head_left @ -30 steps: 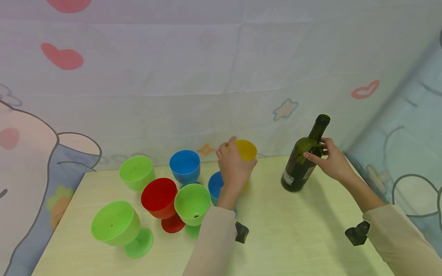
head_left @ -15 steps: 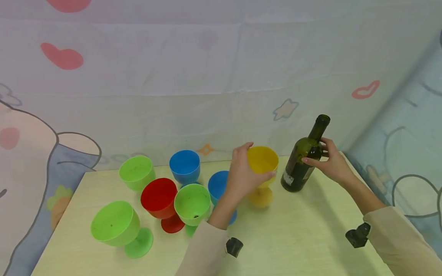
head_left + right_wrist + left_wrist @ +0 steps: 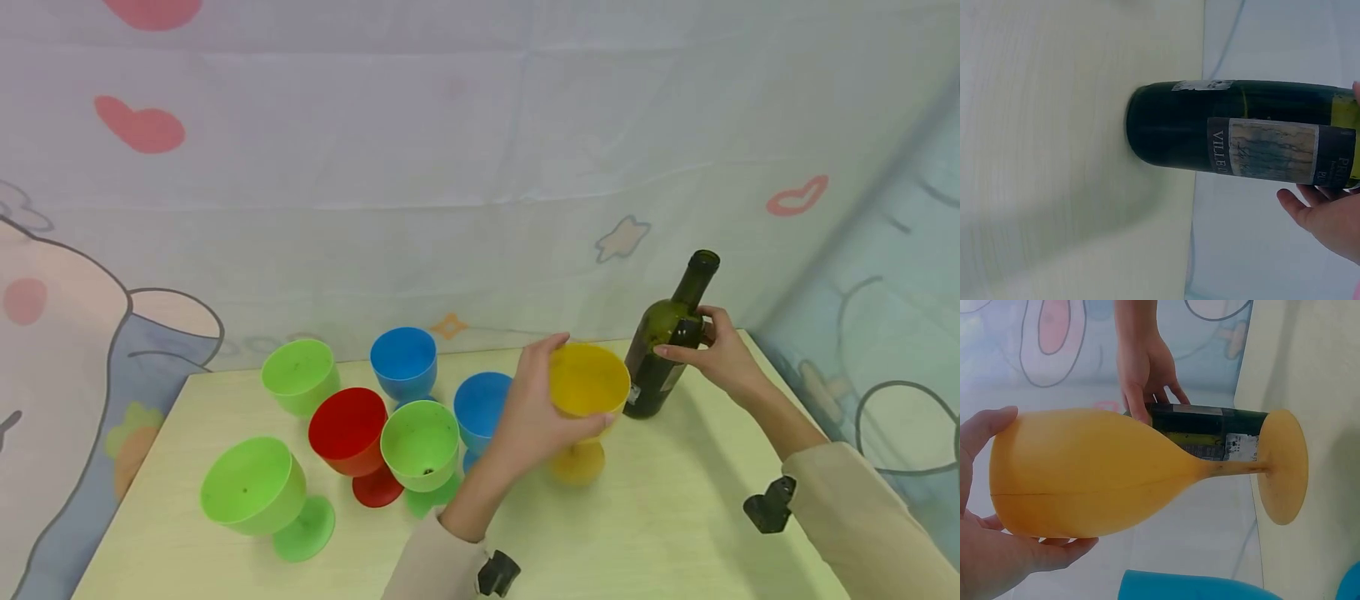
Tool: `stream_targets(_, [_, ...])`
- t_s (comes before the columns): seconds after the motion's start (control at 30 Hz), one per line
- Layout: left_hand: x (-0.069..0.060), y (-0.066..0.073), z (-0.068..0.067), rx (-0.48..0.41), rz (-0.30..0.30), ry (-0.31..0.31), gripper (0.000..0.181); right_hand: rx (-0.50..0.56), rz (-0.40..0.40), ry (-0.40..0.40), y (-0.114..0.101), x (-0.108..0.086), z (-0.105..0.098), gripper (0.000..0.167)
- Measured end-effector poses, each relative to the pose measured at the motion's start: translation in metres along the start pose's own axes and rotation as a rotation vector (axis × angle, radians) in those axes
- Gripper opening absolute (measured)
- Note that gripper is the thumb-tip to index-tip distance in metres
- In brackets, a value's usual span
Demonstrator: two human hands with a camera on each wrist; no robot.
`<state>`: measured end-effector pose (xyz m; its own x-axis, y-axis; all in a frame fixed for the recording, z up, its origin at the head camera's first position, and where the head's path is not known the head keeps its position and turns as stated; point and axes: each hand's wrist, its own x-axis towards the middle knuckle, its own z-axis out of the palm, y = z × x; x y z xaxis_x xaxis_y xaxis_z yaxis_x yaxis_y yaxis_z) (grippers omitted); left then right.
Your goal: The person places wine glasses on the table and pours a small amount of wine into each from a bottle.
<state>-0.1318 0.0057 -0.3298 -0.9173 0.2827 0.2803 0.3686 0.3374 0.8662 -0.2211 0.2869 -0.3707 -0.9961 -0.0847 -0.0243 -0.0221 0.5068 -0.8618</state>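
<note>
My left hand grips the bowl of a yellow plastic goblet, thumb on the near side and fingers on the far side. The goblet stands upright, and I cannot tell whether its foot touches the table. Behind it and to its right is a dark green wine bottle, upright on the table. My right hand holds the bottle around its upper body from the right. In the right wrist view the bottle shows its label, with the fingers partly out of frame.
To the left stand several goblets: a red one, blue ones, and green ones. A pale wood table bears them. A printed cloth hangs along its back edge.
My left hand has carried the yellow goblet right and nearer to me, from beside the back blue goblets to in front of the bottle. The right hand and bottle stay about where they were.
</note>
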Motion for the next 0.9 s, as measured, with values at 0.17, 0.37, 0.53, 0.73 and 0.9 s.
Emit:
stream_targets(0.17, [-0.011, -0.002, -0.002, -0.037, -0.013, -0.023, 0.083, 0.026, 0.012, 0.018, 0.004, 0.004, 0.003, 0.097])
stream_targets(0.37, [-0.022, -0.006, -0.003, -0.028, -0.041, -0.051, 0.085, 0.064, 0.015, 0.021, 0.006, 0.006, 0.005, 0.098])
stream_targets(0.53, [-0.026, -0.010, -0.003, -0.037, -0.039, -0.049, 0.085, 0.053, 0.008, 0.011, 0.007, 0.004, 0.006, 0.088])
stream_targets(0.73, [-0.030, -0.015, -0.001, -0.029, -0.061, -0.060, 0.087, 0.027, -0.050, 0.047, 0.010, -0.001, 0.011, 0.077])
stream_targets(0.9, [-0.033, -0.019, 0.000, -0.043, -0.110, -0.085, 0.089, 0.066, -0.116, 0.059, 0.013, -0.008, 0.017, 0.071])
